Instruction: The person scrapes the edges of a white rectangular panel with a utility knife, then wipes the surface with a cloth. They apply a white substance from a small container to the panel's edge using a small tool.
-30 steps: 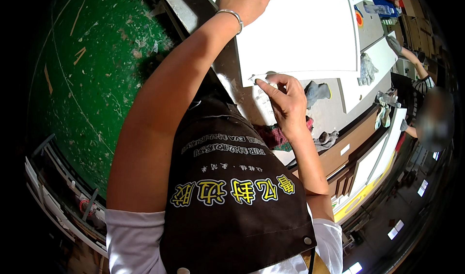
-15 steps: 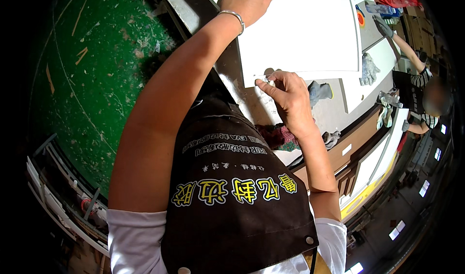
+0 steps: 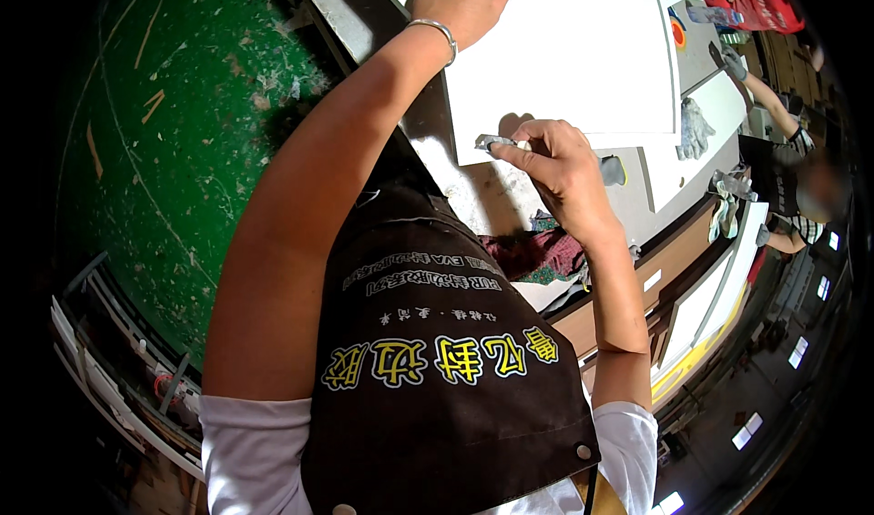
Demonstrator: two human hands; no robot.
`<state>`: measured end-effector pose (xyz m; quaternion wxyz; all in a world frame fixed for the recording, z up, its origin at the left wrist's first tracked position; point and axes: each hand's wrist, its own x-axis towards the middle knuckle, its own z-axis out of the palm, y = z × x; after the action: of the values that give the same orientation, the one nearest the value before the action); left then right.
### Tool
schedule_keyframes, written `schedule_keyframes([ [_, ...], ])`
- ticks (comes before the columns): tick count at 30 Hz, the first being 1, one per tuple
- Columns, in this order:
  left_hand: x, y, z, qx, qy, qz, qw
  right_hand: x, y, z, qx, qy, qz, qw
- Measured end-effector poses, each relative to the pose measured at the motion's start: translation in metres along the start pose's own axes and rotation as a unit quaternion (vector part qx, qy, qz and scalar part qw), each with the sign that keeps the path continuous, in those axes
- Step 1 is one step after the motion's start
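Note:
A large white panel [image 3: 583,69] lies flat in front of me, its near left corner pointing toward my apron. My left hand [image 3: 460,5] rests on its left part, with a small white bit showing by the thumb; the upper edge of the view cuts off the fingertips. Over the near corner, my right hand [image 3: 560,164] is closed in a pinch on a small grey metal tool [image 3: 496,142]. The tool's flat end points left, close to the panel's surface. Its exact kind is not clear, as my fingers cover much of it.
Right of the panel lie a grey work glove [image 3: 695,131] and another white board [image 3: 669,183]. Dark red cloth [image 3: 537,255] hangs by the bench near my right wrist. A co-worker's gloved hand [image 3: 734,62] reaches in from the right. Green floor [image 3: 182,151] spreads at left.
My right hand has shifted a little to the right and turned, so more of the grey tool shows. My left hand stays put. The co-worker's gloved hand and a person in red have moved slightly.

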<state>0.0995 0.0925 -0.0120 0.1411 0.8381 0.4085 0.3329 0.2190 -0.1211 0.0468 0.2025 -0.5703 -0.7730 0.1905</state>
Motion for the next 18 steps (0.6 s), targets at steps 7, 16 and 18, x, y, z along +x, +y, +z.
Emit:
schedule_keyframes([
  [7,0.000,0.000,0.000,-0.009,-0.001,0.001,1.000,0.003,-0.003,0.009,-0.004,0.017,-0.010,1.000],
  [16,0.002,0.000,-0.001,-0.014,0.006,0.006,1.000,0.000,0.007,0.006,0.043,0.015,0.010,0.999],
  [18,0.000,0.000,-0.001,-0.018,0.004,0.007,1.000,0.001,0.003,0.008,0.029,0.021,0.004,0.999],
])
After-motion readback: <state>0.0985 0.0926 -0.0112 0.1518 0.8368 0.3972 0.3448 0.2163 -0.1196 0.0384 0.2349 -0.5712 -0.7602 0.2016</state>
